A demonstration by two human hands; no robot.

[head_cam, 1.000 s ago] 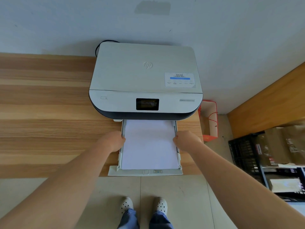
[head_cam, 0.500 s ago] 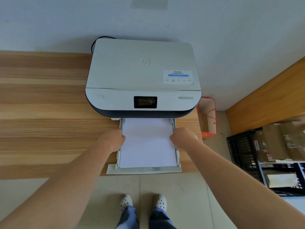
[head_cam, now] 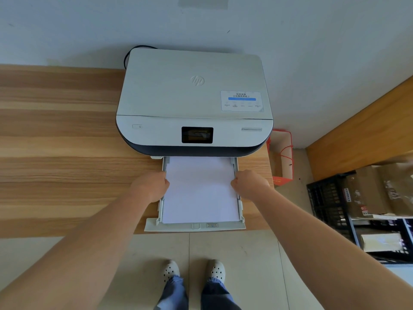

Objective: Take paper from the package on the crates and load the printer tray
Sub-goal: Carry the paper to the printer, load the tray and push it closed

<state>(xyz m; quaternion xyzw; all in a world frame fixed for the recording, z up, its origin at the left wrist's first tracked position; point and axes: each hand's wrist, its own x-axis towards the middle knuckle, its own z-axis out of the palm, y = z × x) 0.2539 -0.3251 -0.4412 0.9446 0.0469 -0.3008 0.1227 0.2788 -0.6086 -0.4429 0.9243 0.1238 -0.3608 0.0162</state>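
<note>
A white printer (head_cam: 194, 101) stands on the wooden table against the wall. Its paper tray (head_cam: 194, 227) is pulled out toward me over the table's front edge. A stack of white paper (head_cam: 200, 191) lies flat in the tray, its far end under the printer's front. My left hand (head_cam: 150, 186) is closed on the tray's left side rail, fingertips at the paper's edge. My right hand (head_cam: 250, 184) is closed on the right side rail in the same way. The paper package (head_cam: 377, 191), brown, lies on black crates (head_cam: 328, 198) at the right.
The wooden table (head_cam: 60, 142) stretches left of the printer. An orange paper bag (head_cam: 281, 157) stands on the floor past the table's right end. A wooden cabinet (head_cam: 362, 130) sits behind the crates. My feet in white clogs (head_cam: 192, 270) stand on the tiled floor.
The view has shifted slightly. Both hands stay on the tray's side rails, and the tray with the paper sits about where it was.
</note>
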